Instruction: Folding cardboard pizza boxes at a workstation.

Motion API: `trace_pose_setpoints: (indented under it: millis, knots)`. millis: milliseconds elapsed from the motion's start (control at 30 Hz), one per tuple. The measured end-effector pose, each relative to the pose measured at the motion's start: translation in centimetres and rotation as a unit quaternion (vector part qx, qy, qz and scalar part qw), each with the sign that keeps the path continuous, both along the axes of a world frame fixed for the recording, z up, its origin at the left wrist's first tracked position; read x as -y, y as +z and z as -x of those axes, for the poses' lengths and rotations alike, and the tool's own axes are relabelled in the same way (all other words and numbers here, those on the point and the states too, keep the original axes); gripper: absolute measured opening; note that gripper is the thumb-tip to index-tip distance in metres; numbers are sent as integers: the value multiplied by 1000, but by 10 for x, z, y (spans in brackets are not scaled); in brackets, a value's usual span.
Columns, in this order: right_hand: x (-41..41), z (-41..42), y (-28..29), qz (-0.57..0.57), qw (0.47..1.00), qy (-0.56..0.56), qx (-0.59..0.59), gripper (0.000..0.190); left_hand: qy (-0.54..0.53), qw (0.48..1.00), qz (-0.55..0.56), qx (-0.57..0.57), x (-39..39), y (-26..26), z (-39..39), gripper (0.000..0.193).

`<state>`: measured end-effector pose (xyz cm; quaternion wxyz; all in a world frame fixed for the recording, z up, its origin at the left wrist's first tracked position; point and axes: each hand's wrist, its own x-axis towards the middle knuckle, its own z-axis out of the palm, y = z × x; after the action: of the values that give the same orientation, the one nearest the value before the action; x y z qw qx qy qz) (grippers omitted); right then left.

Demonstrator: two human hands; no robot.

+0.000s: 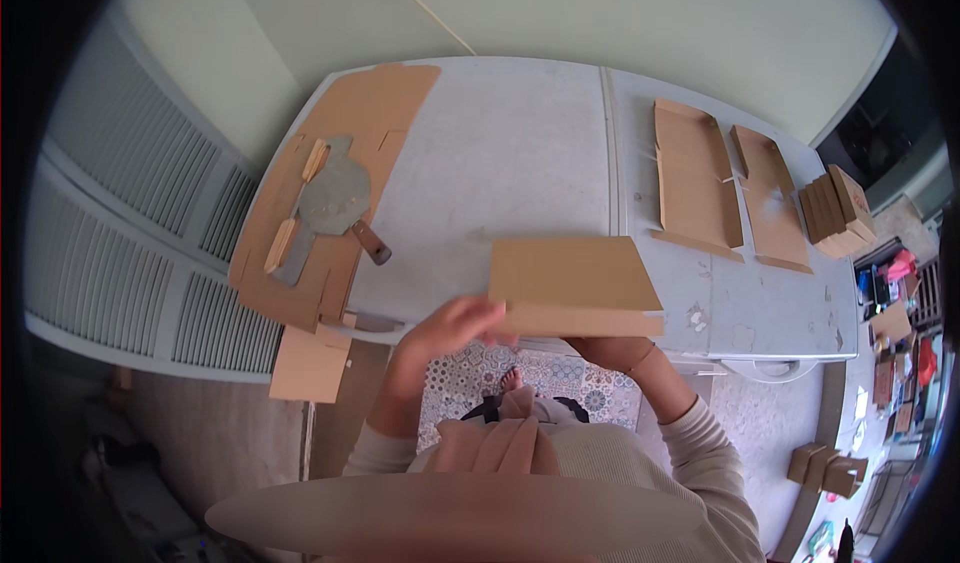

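Note:
A folded cardboard box (574,274) is at the front edge of the table, its broad plain face turned up and a narrow side (585,321) facing me. My right hand (611,349) grips the box from below at that near side; its fingertips are hidden under the cardboard. At the box's left end is my left hand (461,323), blurred, its fingers by the near corner. Whether those fingers pinch the cardboard cannot be made out.
On the left, flat cardboard blanks (375,98) lie under a scraper-like metal tool with a dark handle (372,242) and wooden blocks (281,246). Two partly folded cardboard trays (697,180) (772,195) rest at right, beside several stacked boxes (836,210). More boxes (825,469) stand beyond, lower right.

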<state>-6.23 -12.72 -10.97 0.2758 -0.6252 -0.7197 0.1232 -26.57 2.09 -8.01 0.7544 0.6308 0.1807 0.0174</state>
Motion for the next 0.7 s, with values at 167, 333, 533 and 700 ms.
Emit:
trace_pose_setpoints:
  millis: [167, 333, 533, 700]
  knots:
    - [28, 21, -16, 7, 985, 19, 172, 34, 375, 890, -210, 150, -8, -26, -31, 52]
    - [64, 10, -20, -22, 937, -348, 10, 36, 364, 794, -436, -214, 40, -69, 14, 44]
    - [36, 4, -30, 59, 888, -452, 52, 36, 316, 792, -396, -341, 41, -60, -11, 43]
    - [28, -17, -37, 107, 886, -450, -36, 40, 225, 860, -353, -290, 27, -70, -6, 32]
